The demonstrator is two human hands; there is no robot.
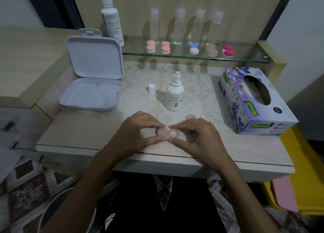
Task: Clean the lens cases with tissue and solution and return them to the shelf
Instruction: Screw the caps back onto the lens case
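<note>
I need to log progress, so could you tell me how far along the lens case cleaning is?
Done: five lens cases stand capped on the glass shelf, though whether they are cleaned cannot be told. In hand: the left hand and right hand hold a beige lens case with one well open; its loose cap lies nearby, and the small solution bottle is uncapped. Left: wiping with tissue from the tissue box, recapping, shelving.

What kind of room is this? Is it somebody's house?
Probably a home dressing table or vanity corner. A glass shelf holds coloured lens cases and clear bottles, and a tissue box sits on a lace mat.
</note>
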